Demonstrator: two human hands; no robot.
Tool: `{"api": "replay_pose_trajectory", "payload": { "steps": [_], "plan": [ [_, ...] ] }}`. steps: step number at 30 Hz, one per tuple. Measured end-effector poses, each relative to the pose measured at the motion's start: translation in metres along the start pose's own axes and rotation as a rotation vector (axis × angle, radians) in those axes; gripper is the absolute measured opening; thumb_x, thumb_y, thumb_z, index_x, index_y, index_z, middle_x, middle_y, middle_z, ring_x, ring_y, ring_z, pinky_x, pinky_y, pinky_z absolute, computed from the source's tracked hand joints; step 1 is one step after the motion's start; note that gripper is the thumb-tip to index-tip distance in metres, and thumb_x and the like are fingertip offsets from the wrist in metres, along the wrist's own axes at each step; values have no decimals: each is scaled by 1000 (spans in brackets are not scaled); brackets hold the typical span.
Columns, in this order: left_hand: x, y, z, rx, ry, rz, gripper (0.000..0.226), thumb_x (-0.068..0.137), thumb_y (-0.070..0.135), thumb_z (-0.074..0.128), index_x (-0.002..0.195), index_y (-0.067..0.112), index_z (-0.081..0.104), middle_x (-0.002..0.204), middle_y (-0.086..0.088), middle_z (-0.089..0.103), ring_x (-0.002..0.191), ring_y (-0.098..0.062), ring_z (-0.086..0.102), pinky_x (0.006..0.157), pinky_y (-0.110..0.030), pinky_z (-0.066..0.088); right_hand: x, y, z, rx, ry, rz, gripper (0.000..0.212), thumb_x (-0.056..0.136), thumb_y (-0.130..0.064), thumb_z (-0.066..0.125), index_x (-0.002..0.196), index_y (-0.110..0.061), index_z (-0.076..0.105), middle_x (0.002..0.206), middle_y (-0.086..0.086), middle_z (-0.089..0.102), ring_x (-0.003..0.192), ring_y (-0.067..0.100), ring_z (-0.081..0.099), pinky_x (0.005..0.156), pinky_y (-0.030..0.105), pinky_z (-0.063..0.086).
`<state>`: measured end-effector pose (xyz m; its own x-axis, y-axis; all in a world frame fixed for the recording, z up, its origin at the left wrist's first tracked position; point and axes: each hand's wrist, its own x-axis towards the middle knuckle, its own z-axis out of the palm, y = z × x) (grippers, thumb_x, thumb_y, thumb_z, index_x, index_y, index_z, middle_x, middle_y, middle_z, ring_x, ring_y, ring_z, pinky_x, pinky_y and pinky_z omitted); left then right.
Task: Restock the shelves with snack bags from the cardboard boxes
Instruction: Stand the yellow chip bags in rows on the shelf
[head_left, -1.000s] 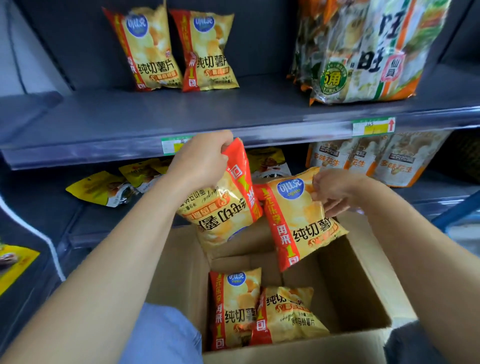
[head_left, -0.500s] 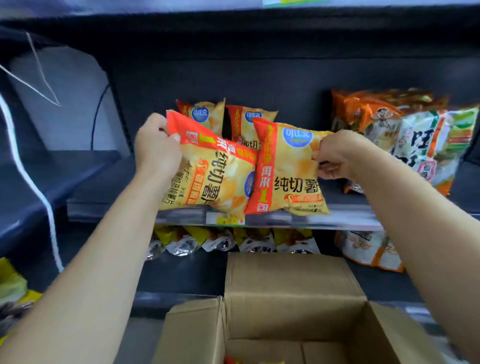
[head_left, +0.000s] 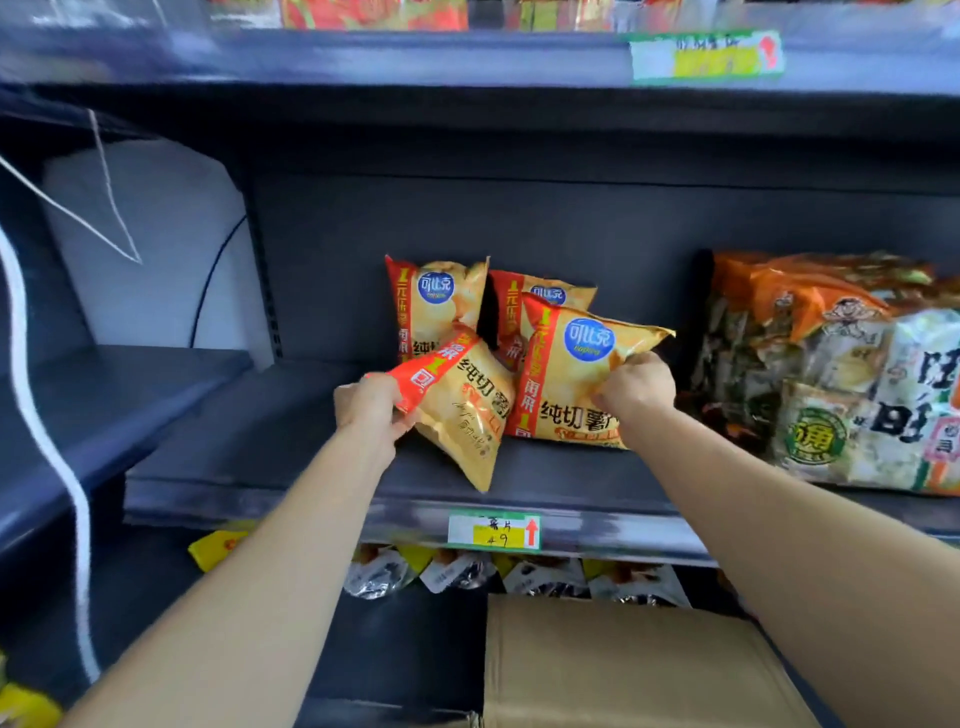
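On the middle shelf (head_left: 249, 467), the left hand (head_left: 371, 410) grips the red seam of a tilted chip bag (head_left: 470, 421), fingers curled round the corner. The bag leans over, with one lower corner pointing down at the shelf's front edge. It looks only half set down. Just beside it, the right hand (head_left: 636, 387) pinches the right edge of an upright chip bag (head_left: 571, 379), which appears to rest on the shelf on its bottom seam.

Behind these stand two chip bags (head_left: 434, 306) of the same kind, upright against the back panel. The right-hand one is partly covered by the upright bag in front. That makes two bags placed and two more arriving, neither yet released.

The shelf has bare grey board to the left of the group and along its front, above the price label (head_left: 493, 530), so I judge there is room for a good many more. Large mixed snack packs (head_left: 831, 374) fill the right end. Foil pouches (head_left: 467, 571) lie on the shelf below.

The cardboard box (head_left: 623, 665) sits at the bottom of the view, and only its flap shows. How many bags remain inside cannot be told, so the restocking seems early to midway.
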<state>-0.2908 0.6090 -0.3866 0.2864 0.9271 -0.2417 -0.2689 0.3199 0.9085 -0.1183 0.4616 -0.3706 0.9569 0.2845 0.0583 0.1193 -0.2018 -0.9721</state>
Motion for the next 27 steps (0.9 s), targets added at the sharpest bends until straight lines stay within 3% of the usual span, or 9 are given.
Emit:
{"api": "replay_pose_trajectory", "payload": {
  "steps": [3,7,13,14,16,19,22,24,27],
  "plan": [
    [7,10,2,260,-1,58,15,79,26,55,72,14,50,72,-4,60,63,-16,55,58,-26,42,6,-2,8,71,11,5,18,90,1,48,96,-16,50,94,1,57,93,23,60,87,40,55],
    [32,18,18,856,265,478,39,75,55,54,78,16,60,103,-8,64,93,-29,62,87,-45,50,13,-2,14,74,27,-18,20,91,1,49,104,-15,49,94,-1,54,86,15,54,76,31,51],
    [28,31,41,1585,-288,329,80,67,70,66,122,12,53,117,-6,60,105,-27,60,92,-39,52,19,7,21,47,45,-53,25,93,-11,53,115,-12,43,103,1,53,86,15,54,59,25,44],
    [30,33,42,1579,-331,312,76,70,64,69,123,11,54,118,-6,60,105,-26,60,92,-38,51,20,11,23,39,27,-44,30,90,-12,58,113,-14,41,106,2,55,90,17,56,60,26,47],
    [36,33,40,1409,-396,253,69,69,49,79,122,10,56,114,-5,64,102,-25,63,92,-37,52,19,18,28,-23,-8,-25,46,82,-17,69,117,-17,39,117,5,56,111,25,53,80,38,53],
    [43,31,27,1134,-428,184,61,66,30,86,118,10,59,106,-7,69,92,-23,68,83,-38,56,18,23,36,-229,4,-40,67,80,-26,70,137,-15,36,136,6,42,129,32,34,106,45,37],
    [44,31,8,979,-444,224,45,71,24,83,108,9,62,96,-4,69,80,-16,67,63,-26,52,18,27,41,-159,19,-89,62,84,-21,66,138,-17,37,139,5,39,129,30,30,97,40,40],
    [46,30,-4,902,-447,289,39,71,25,82,102,13,62,96,-3,69,81,-15,67,65,-25,51,18,28,43,-122,29,-123,57,86,-19,65,137,-17,39,138,4,41,128,29,31,86,37,38],
    [56,24,-20,729,-399,355,52,72,24,82,116,14,56,108,-2,67,92,-15,66,73,-26,51,18,28,47,-137,28,-135,59,86,-23,66,138,-16,38,140,4,37,128,29,31,89,39,38]
  ]
}}
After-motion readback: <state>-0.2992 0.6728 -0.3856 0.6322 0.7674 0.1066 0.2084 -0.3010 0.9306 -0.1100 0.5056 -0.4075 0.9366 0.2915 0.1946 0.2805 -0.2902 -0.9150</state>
